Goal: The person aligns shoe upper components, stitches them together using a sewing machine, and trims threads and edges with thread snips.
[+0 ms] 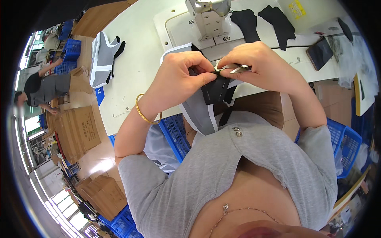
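My left hand (176, 75), with a gold bangle at its wrist, is closed in a pinch on the edge of a black fabric piece (215, 90). My right hand (264, 65) is closed around small metal thread snips (240, 69), its thumb and fingertip meeting the left fingertips at the fabric. Whether the right fingertips also pinch the cloth is hidden. A grey fabric piece with white edging (200, 113) hangs below the black one, over the table edge towards my lap. Just beyond my hands stands the sewing machine head (208, 23).
Another grey, white-edged piece (104, 59) lies on the left of the white table (137, 51). Black cut pieces (246, 24) and a phone (320, 54) lie to the right. Blue baskets (174, 137) stand below. Another person (47, 88) is at the far left, near cardboard boxes (75, 133).
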A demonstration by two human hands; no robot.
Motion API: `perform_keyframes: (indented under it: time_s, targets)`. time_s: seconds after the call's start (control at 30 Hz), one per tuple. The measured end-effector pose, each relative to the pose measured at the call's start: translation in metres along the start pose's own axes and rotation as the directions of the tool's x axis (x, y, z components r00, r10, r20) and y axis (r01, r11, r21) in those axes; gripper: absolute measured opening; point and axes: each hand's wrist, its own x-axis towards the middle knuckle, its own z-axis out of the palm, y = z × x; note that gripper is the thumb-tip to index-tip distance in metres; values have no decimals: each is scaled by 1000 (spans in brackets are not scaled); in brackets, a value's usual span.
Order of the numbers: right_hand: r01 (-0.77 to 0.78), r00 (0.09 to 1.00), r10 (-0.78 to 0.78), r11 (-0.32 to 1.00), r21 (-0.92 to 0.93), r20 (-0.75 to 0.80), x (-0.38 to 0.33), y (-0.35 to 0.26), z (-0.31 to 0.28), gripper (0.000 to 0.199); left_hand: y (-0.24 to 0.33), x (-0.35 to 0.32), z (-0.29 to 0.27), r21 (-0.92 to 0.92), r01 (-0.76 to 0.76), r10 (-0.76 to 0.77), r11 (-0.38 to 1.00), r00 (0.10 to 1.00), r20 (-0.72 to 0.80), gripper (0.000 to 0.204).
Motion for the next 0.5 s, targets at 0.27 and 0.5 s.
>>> perform_keyframes:
  time_s: [0.27, 0.5]
  targets:
    - [47, 999, -45, 987, -156, 19, 5, 0, -5, 12, -3, 1, -1, 422, -255, 298, 870, 954, -38, 14]
    - [20, 1000, -20, 987, -157, -1, -2, -1, -6, 15, -11, 2, -7, 320, -164, 190, 933, 980, -53, 19]
